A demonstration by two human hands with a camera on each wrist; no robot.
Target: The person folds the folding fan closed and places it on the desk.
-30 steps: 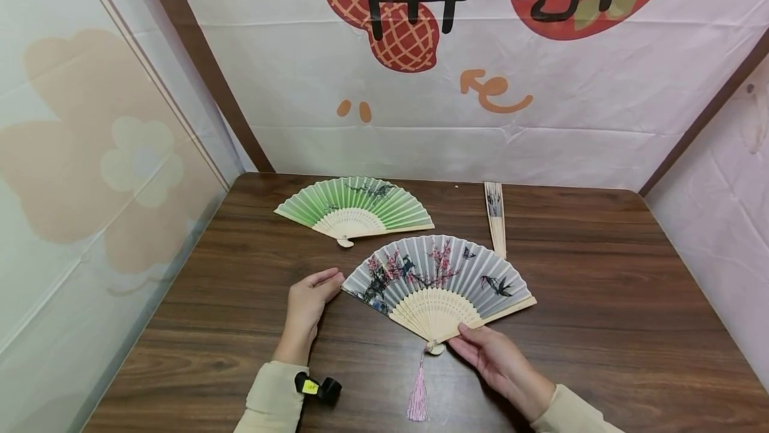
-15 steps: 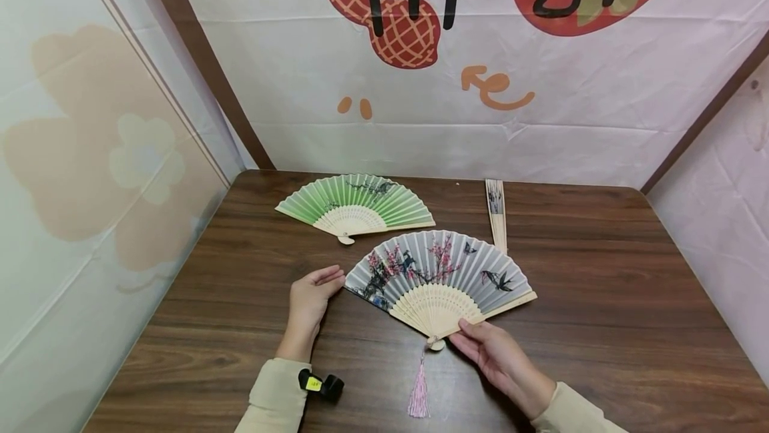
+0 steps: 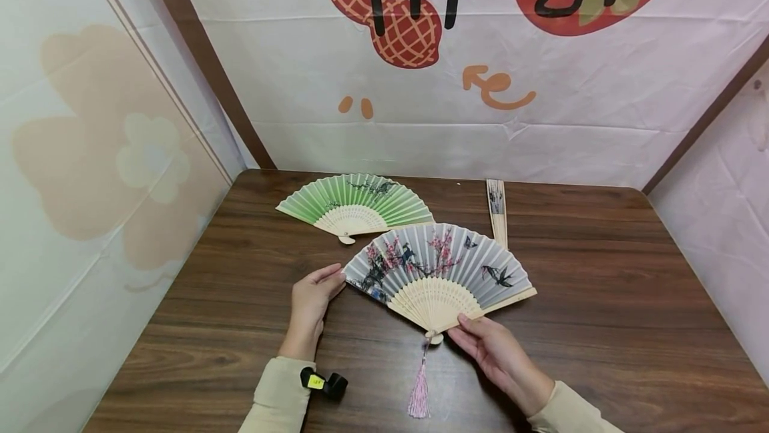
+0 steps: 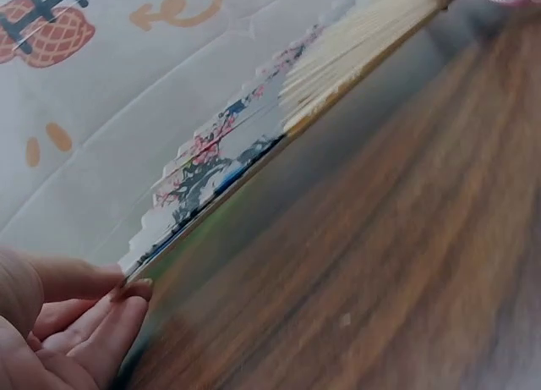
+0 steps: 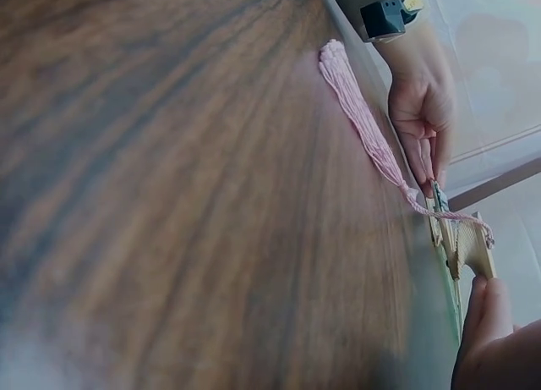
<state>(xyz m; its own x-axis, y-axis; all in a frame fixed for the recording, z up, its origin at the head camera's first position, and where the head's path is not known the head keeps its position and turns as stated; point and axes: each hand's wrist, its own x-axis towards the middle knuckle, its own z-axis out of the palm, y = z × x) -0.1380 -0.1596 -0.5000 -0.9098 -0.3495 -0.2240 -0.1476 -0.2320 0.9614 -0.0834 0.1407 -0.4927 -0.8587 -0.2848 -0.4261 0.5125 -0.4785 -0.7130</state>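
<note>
A spread grey folding fan [image 3: 447, 266], printed with pink blossoms and dark birds, is held between both hands. My left hand [image 3: 311, 299] pinches its left outer corner; in the left wrist view the thumb and fingertips [image 4: 127, 293] meet at that corner. Near the pivot, my right hand [image 3: 495, 356] grips the right-hand guard stick, thumb on top. From the pivot a pink tassel [image 3: 419, 389] trails toward the table's near side. The right wrist view shows the fan nearly edge-on beyond the tassel [image 5: 363, 119].
Behind the grey fan lies an open green fan [image 3: 354, 203], its right end just overlapped in view. A folded fan [image 3: 496, 209] lies at the back right. All are over a dark wooden table [image 3: 601, 273], with printed fabric walls [image 3: 420, 146] behind and at the sides.
The grey fan has risen slightly in the head view, both hands keeping their hold. Its top edge now reaches the green fan's right end. The other fans stay in place.
</note>
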